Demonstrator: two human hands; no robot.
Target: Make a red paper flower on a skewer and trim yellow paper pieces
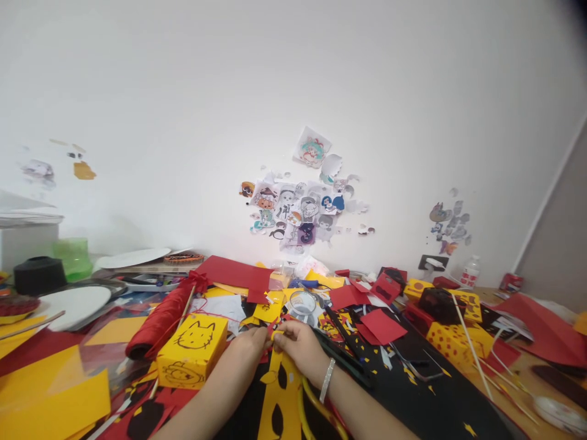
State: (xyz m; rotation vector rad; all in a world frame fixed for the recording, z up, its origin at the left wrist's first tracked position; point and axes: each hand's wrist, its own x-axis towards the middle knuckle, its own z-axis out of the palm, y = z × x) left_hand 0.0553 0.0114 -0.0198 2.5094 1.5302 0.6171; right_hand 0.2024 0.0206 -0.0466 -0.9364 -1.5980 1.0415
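Observation:
My right hand (303, 349), a bracelet on its wrist, pinches the top end of a yellow paper strip (270, 400) between thumb and fingers. Dark leaf-shaped openings show along the strip, which hangs toward me. Close against it, my left hand (251, 347) is closed at the same end. Its fingertips are partly hidden, but they seem to grip the paper too. A yellow looped handle (308, 408) lies below my right wrist, partly under the forearm. Left of my left arm stands a yellow box (192, 348) with a cat face drawn on top.
A roll of red cloth (160, 318) lies behind the yellow box. Yellow sheets (50, 397) cover the left front. A clear tape roll (302, 304) sits beyond my hands. On the right are red paper squares (383, 327), a phone (419, 363), spotted yellow boxes (458, 342) and thin sticks (472, 348).

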